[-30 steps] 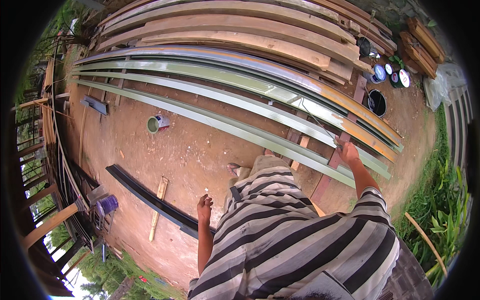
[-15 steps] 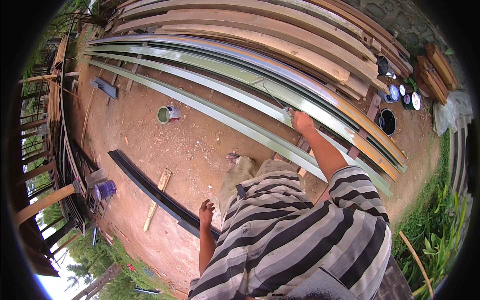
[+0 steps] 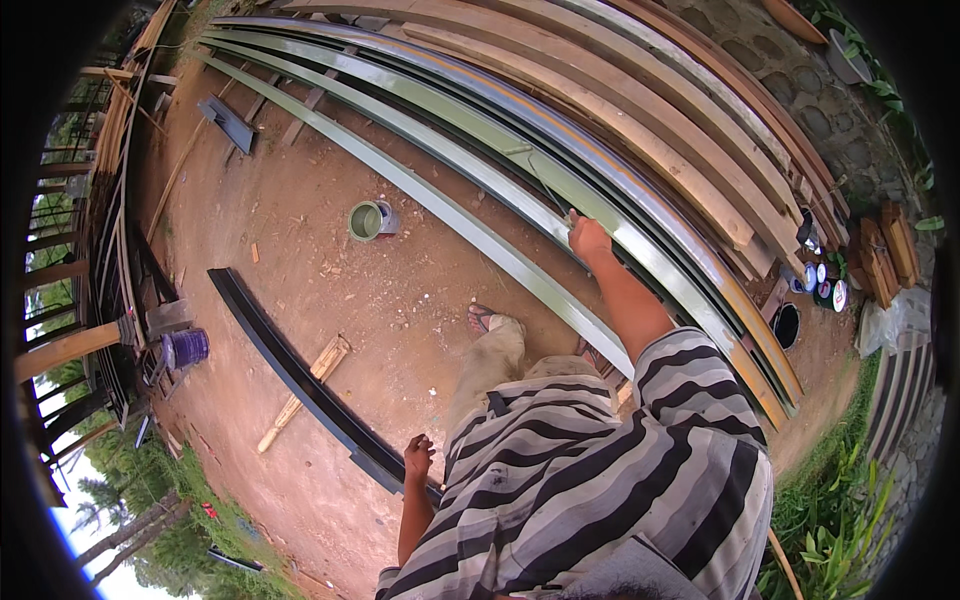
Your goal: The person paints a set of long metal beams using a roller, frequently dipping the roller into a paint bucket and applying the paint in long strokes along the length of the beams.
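Observation:
My right hand is wrapped round the handle of a paint roller, its arm stretched out ahead. The roller's narrow head lies on the top face of a long steel beam coated in light green paint, which looks wet and shiny in places. Nearer to me runs another green-painted beam. My left hand hangs low at my left side, fingers loosely curled and holding nothing, close to a dark curved metal channel on the ground.
A paint bucket with green inside stands on the dirt. Wooden planks are stacked beyond the beams. Paint cans and a black bucket sit at right. A split bamboo piece and purple bucket are at left.
My right hand and the roller have shifted left along the beam. My view has turned and moved a little with my body. The left hand still hangs low.

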`<state>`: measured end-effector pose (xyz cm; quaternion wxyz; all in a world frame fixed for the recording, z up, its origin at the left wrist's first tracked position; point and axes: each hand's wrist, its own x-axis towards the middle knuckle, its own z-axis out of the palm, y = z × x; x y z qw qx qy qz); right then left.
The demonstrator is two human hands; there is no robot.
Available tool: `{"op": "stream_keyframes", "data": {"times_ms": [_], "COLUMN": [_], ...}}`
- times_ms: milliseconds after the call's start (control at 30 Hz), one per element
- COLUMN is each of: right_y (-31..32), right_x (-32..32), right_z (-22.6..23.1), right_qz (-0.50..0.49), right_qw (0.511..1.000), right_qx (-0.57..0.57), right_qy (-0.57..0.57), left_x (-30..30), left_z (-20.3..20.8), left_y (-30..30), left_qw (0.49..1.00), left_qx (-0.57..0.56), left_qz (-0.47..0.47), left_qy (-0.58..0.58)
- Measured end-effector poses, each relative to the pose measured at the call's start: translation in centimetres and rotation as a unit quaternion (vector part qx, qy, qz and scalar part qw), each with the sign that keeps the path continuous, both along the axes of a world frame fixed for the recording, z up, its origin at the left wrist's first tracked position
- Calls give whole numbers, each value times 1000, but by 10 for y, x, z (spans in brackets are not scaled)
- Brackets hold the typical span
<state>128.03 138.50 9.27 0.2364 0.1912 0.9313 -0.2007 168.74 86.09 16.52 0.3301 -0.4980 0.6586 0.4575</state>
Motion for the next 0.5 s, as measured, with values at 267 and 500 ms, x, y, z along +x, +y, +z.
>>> {"op": "stream_keyframes", "data": {"times_ms": [267,500], "right_y": [-18,-45], "right_x": [43,25], "right_z": [45,44], "right_qz": [-2,7], "right_qw": [998,998], "right_qx": [51,59], "right_qy": [-37,-38], "left_x": [-56,-107], "left_z": [29,29], "left_y": [-112,-141], "left_qw": [992,996], "left_qx": [-46,-32], "left_qz": [87,34], "left_qy": [74,69]}}
